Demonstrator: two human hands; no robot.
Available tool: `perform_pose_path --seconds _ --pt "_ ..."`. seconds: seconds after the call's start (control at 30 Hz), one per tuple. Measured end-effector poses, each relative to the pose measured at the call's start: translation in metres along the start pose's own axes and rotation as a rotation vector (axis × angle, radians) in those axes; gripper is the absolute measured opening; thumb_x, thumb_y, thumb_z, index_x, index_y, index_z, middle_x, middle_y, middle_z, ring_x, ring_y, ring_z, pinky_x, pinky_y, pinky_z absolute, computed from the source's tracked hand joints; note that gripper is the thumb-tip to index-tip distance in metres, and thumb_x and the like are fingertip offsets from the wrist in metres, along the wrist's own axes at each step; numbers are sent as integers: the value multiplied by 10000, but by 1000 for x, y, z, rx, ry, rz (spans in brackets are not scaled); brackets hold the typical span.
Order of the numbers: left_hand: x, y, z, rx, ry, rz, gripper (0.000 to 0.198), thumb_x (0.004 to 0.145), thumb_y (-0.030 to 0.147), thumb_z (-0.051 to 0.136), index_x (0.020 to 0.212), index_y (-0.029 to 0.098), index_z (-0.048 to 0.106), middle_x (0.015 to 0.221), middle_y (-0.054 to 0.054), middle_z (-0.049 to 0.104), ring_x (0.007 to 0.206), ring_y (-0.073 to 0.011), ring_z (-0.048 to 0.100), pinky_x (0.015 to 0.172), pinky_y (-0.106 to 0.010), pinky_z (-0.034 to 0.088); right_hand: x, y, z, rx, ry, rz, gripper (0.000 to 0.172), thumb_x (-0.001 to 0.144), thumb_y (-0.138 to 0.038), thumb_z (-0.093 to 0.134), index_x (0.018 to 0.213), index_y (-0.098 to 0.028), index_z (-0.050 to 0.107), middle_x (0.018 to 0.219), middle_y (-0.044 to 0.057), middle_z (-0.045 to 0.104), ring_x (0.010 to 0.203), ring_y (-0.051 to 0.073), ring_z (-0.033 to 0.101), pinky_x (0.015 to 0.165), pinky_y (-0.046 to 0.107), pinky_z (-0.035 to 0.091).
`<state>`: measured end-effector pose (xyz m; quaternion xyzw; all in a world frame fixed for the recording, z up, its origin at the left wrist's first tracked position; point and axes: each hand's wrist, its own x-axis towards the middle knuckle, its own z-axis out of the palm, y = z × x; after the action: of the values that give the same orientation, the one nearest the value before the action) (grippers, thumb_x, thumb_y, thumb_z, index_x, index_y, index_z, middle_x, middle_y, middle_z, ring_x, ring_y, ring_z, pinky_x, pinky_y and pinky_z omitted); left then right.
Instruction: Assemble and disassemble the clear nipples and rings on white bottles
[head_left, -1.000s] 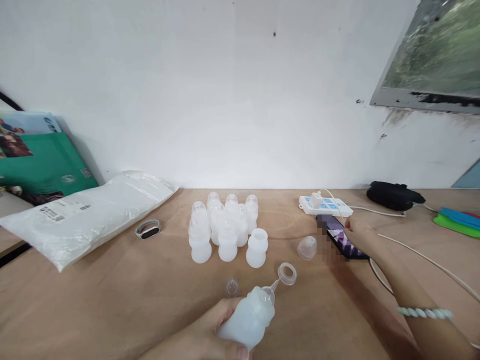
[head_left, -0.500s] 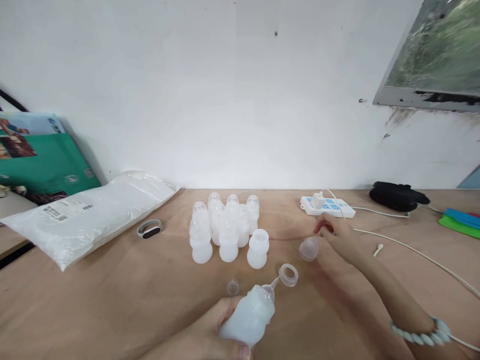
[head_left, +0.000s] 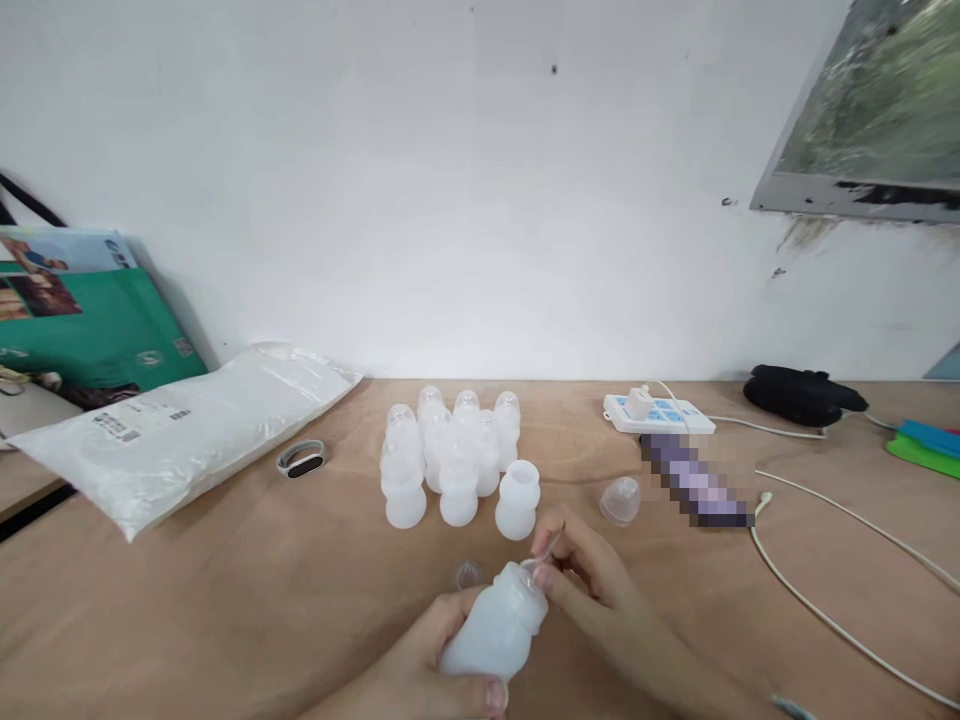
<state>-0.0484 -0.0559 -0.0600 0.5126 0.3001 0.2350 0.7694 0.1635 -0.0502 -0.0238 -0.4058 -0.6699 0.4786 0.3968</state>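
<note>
My left hand (head_left: 442, 660) is wrapped around a milky-white baby bottle (head_left: 491, 630), tilted with its mouth up and to the right. At that mouth my right hand (head_left: 589, 580) pinches a clear ring (head_left: 551, 547), which is partly hidden by the fingers. Just behind the bottle lies a small clear nipple (head_left: 469, 574) on the table. A clear dome cap (head_left: 620, 501) sits beyond my right hand. Farther back stands a bottle without a top (head_left: 517, 500), beside a cluster of several bottles with clear caps (head_left: 457, 460).
A white plastic parcel (head_left: 187, 430) and a fitness band (head_left: 301, 459) lie on the left of the brown table (head_left: 225, 620). On the right are a power strip (head_left: 660, 412), a pixelated dark oblong thing (head_left: 697, 485), a white cable (head_left: 817, 620) and a black case (head_left: 802, 395).
My right hand has come back from near the power strip to the bottle mouth and taken hold of the clear ring. The pixelated thing now shows where that hand was. My left hand stays put.
</note>
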Motion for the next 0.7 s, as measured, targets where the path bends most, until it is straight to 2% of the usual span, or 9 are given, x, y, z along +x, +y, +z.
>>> perform_pose_path --seconds 0.17,0.23,0.3,0.37,0.43,0.57,0.63,0.7 --pt "-1 8 -2 46 44 -16 725 636 552 830 1174 162 540 746 5 617 579 -117 568 523 -227 477 0 -3 2 68 -67 -84 528 754 -602 714 1086 -240 520 884 14 562 764 161 493 649 268 405" --pt "-2 11 0 74 79 -6 679 631 490 841 1155 173 548 814 6 586 636 -121 555 534 -232 497 0 -2 3 46 -64 -58 587 712 -601 745 1120 -243 523 865 11 572 742 162 496 627 267 401" --pt "-3 14 5 105 92 -12 576 651 394 827 1116 183 563 846 16 550 653 -106 519 539 -217 488 0 0 5 -9 -58 -15 523 724 -591 731 1056 -229 551 778 -8 551 691 152 480 594 261 374" --pt "-3 18 9 125 57 -14 433 675 300 784 1041 181 584 797 34 534 616 -85 480 526 -189 443 -1 1 6 -50 -63 29 416 767 -562 699 944 -213 558 703 -28 511 638 132 449 564 250 342" --pt "-3 23 12 116 -10 -19 334 670 233 742 966 175 598 715 51 527 562 -72 449 501 -171 381 -2 0 7 -35 -94 46 379 791 -545 681 875 -203 540 675 -40 478 610 116 420 546 237 322" --pt "-4 32 7 58 -74 -58 324 603 192 726 912 166 631 662 51 528 528 -74 431 485 -175 310 -4 -2 5 67 -151 -9 412 780 -572 699 896 -199 568 693 -39 488 617 110 434 540 221 341" --pt "-5 33 0 13 -106 -70 326 590 258 749 883 155 650 661 35 535 544 -89 443 489 -184 304 -4 -3 1 37 -182 -103 395 790 -537 720 993 -214 620 806 -2 590 716 139 531 625 241 429" --pt "-6 33 -7 -14 -153 -62 359 591 354 768 867 153 659 664 19 545 568 -111 466 493 -196 315 -4 -5 -5 -35 -227 -220 361 838 -462 710 1129 -261 637 1039 43 661 948 193 598 823 305 483"
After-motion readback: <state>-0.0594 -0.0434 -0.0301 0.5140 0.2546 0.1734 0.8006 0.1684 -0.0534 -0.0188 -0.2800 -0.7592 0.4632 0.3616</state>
